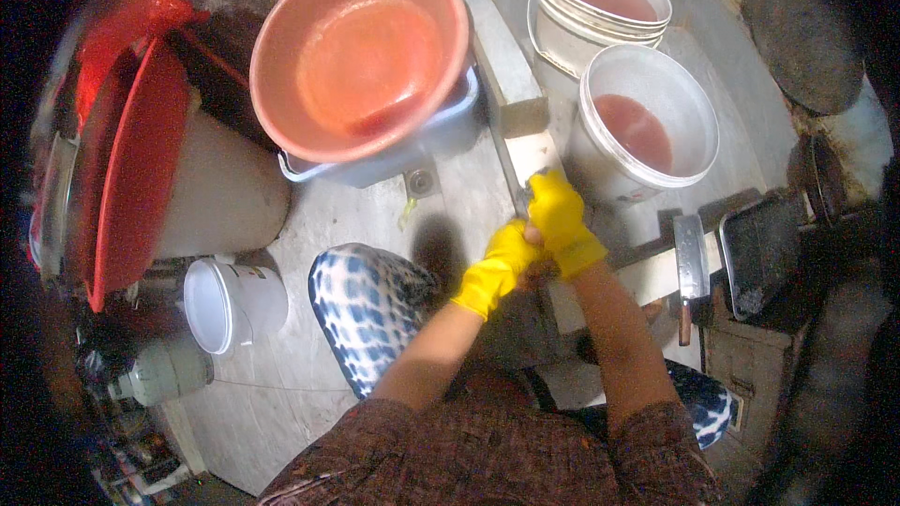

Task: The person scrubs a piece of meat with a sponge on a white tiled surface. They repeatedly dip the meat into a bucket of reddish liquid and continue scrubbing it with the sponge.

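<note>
Both my hands wear yellow gloves and meet in front of me, over the ledge beside the buckets. My left hand (505, 256) has its fingers curled and touches my right hand (562, 221), which is also curled and a little farther forward. A small dark grey piece shows at the far side of my right hand, and something pinkish shows between the hands; I cannot tell what either is. To the right of my hands stands a white plastic bucket (590, 133) with reddish liquid, and behind it a second white bucket (555, 35) with similar liquid.
An orange plastic basin (271, 105) rests on a blue tub (450, 130). A cleaver (691, 260) lies at right beside a dark tray (759, 260). At left are a large red lid or basin (137, 176) and a small white bucket (264, 302). A drain (420, 183) is in the floor.
</note>
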`<state>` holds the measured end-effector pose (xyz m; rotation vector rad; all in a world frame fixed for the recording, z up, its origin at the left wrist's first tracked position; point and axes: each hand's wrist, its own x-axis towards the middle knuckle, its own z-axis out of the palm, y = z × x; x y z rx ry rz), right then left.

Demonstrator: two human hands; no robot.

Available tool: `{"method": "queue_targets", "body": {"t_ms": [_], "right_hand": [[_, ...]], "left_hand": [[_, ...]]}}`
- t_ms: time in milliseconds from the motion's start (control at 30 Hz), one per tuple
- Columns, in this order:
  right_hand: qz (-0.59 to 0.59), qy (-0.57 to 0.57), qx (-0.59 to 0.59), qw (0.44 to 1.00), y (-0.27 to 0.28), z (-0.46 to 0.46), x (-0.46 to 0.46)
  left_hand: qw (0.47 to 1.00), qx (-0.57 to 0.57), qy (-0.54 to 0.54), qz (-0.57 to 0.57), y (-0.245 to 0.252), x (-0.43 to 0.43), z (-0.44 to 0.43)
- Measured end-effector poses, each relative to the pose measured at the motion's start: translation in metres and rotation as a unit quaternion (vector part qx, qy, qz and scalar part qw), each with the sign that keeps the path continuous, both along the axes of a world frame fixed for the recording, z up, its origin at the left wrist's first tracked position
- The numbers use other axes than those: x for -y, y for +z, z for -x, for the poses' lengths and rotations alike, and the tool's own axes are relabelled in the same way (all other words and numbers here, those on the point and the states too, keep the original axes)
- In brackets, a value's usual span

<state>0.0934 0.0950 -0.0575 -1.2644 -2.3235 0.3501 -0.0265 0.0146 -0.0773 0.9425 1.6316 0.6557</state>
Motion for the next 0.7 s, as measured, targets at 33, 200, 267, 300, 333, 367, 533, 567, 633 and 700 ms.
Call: {"method": "queue_targets", "body": {"t_ms": [33, 200, 267, 300, 333, 367, 533, 567, 633, 700], "right_hand": [[0.029, -0.047, -0.037, 0.998, 0.002, -0.003, -0.004], [0.062, -0.108, -0.17, 0.978, 0.039, -0.024, 0.007], [0.079, -0.029, -0.109, 0.99, 0.048, -0.026, 0.022], [0.11, -0.025, -0.045, 0.993, 0.047, -0.023, 0.029], [0.124, -0.029, 0.005, 0.992, 0.042, -0.019, 0.036], [0.137, -0.008, 0.043, 0.99, 0.035, -0.013, 0.04], [-0.099, -0.029, -0.043, 0.994, -0.006, 0.007, 0.01], [-0.109, -0.042, -0.05, 0.992, -0.008, 0.007, 0.002], [-0.106, -0.09, -0.059, 0.988, 0.0, 0.004, -0.006], [-0.013, -0.148, -0.079, 0.986, 0.016, -0.007, -0.001]], "left_hand": [[1.0, 0.015, 0.001, 0.003, -0.014, -0.001, 0.001], [0.997, 0.022, -0.07, -0.014, -0.05, -0.013, 0.015], [0.994, -0.01, -0.106, 0.04, -0.041, -0.015, 0.015], [0.996, -0.003, -0.084, 0.011, -0.032, -0.014, 0.013], [0.998, 0.002, -0.062, -0.011, -0.023, -0.012, 0.011], [0.997, 0.006, -0.046, -0.07, -0.014, -0.009, 0.01], [0.985, -0.131, -0.098, -0.056, 0.003, -0.007, 0.008], [0.987, -0.12, -0.096, -0.049, 0.0, -0.008, 0.008], [0.991, -0.095, -0.09, -0.021, -0.007, -0.011, 0.01], [0.991, -0.075, -0.111, -0.026, -0.011, -0.015, 0.012]]}}
